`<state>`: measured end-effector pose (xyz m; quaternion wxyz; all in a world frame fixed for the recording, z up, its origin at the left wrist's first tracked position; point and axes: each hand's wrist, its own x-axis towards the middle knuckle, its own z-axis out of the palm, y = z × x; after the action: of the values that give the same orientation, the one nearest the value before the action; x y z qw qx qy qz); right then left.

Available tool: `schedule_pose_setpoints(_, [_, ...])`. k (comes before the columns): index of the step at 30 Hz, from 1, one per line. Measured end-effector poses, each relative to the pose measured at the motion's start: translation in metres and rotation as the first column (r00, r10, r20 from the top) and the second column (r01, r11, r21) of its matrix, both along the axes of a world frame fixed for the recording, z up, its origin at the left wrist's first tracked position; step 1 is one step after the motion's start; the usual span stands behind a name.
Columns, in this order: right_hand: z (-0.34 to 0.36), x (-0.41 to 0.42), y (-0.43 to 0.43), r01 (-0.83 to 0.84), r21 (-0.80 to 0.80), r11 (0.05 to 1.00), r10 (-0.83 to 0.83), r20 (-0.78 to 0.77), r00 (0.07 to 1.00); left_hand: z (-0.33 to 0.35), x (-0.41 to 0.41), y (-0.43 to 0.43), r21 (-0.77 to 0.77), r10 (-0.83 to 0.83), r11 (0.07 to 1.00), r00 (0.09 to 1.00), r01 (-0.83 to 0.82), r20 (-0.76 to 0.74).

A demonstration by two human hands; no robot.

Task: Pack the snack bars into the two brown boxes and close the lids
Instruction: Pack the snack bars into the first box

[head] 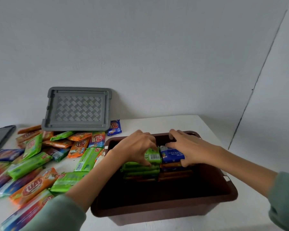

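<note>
Now left hand (pixel 137 145) grip pinching green bar (pixel 153 156), right hand (pixel 188 147) blue bar (pixel 171 155); brown box (pixel 163 212) near half free.

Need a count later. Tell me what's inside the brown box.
Inside the brown box stand two rows of snack bars: green bars and a blue bar over orange ones. Both hands cover the far bars; lower layers sit in shadow.
</note>
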<state>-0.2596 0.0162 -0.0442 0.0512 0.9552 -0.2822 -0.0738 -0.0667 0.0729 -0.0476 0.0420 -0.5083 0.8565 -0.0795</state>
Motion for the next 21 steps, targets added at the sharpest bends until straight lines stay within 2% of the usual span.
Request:
schedule_pose_setpoints(4, [0.001,0.011,-0.003,-0.052,0.042,0.998,0.053,-0.011,0.999,0.001,0.0,0.0,0.044,-0.018,0.999,1.0,0.019,-0.019])
schedule_pose_setpoints(8, [-0.001,0.011,-0.007,-0.046,0.079,0.996,0.046,0.009,0.999,-0.003,0.006,0.001,0.181,0.06,0.983,0.987,-0.032,-0.149])
schedule_pose_setpoints(17, [-0.008,0.008,-0.005,-0.003,0.092,0.996,-0.007,0.108,0.994,-0.006,0.002,-0.004,0.135,0.035,0.991,0.992,-0.019,-0.118])
schedule_pose_setpoints(21, [-0.006,0.009,-0.005,-0.008,0.108,0.994,-0.005,0.118,0.993,-0.006,0.006,-0.002,0.153,0.056,0.988,0.981,-0.027,-0.184])
